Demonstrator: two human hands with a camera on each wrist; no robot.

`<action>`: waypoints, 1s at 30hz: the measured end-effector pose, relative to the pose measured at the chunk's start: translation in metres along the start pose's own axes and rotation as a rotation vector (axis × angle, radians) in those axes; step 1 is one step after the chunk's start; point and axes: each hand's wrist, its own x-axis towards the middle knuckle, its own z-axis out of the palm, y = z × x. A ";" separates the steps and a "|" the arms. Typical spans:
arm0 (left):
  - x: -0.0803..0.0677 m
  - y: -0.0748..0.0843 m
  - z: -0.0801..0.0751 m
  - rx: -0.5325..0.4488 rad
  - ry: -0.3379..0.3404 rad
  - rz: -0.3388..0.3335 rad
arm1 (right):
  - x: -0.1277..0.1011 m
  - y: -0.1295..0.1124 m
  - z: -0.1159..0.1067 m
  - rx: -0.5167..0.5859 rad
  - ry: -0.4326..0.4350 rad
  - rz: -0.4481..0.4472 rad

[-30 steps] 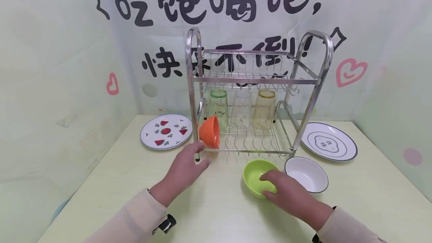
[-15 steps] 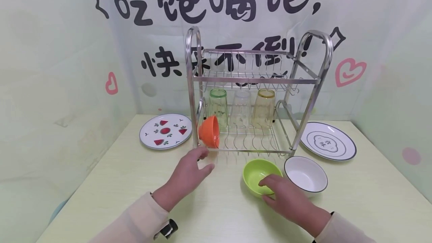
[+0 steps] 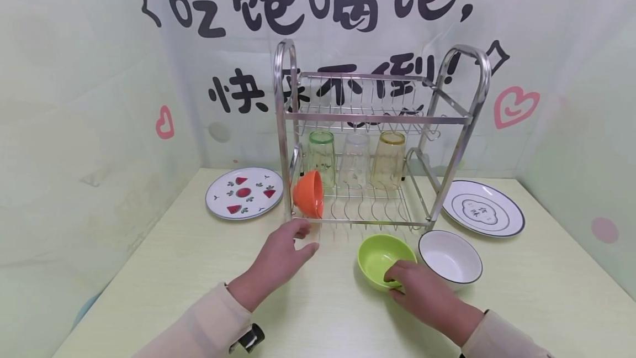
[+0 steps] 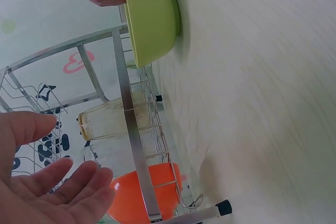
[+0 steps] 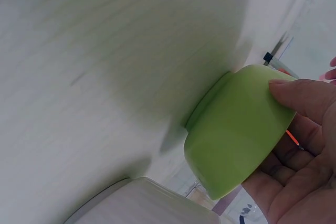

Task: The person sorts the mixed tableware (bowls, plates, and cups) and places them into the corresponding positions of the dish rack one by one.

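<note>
A green bowl point(image 3: 382, 257) sits on the table in front of the metal dish rack point(image 3: 375, 120). My right hand point(image 3: 414, 290) grips its near rim, thumb on the outer wall and fingers over the edge; the right wrist view shows the green bowl point(image 5: 236, 129) with its foot on the table. My left hand point(image 3: 283, 256) hovers open just before the rack's left front corner, holding nothing. An orange bowl point(image 3: 309, 193) stands on edge in the rack's lower tier, just beyond that hand. In the left wrist view the left hand's fingers point(image 4: 58, 192) are spread near the orange bowl point(image 4: 152, 195).
Three upturned glasses, green point(image 3: 321, 158), clear point(image 3: 355, 160) and amber point(image 3: 389, 160), stand in the lower tier. A white bowl point(image 3: 449, 256) sits right of the green one. A fruit-patterned plate point(image 3: 243, 192) lies left of the rack, a ringed white plate point(image 3: 483, 207) to its right.
My right hand has drawn back to the green bowl's near rim and closed on it. My left hand has pulled slightly away from the rack.
</note>
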 end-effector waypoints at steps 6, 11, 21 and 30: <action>0.000 -0.002 0.002 -0.018 -0.004 0.000 | 0.000 0.000 0.002 -0.006 0.005 -0.038; 0.002 -0.004 0.004 -0.013 -0.011 0.004 | -0.001 0.001 0.005 -0.016 0.047 -0.066; 0.002 -0.005 0.008 -0.089 -0.036 0.002 | -0.002 -0.004 0.007 -0.054 0.177 -0.154; 0.005 -0.007 0.015 -0.086 -0.097 -0.025 | 0.002 -0.008 0.005 -0.082 0.288 -0.237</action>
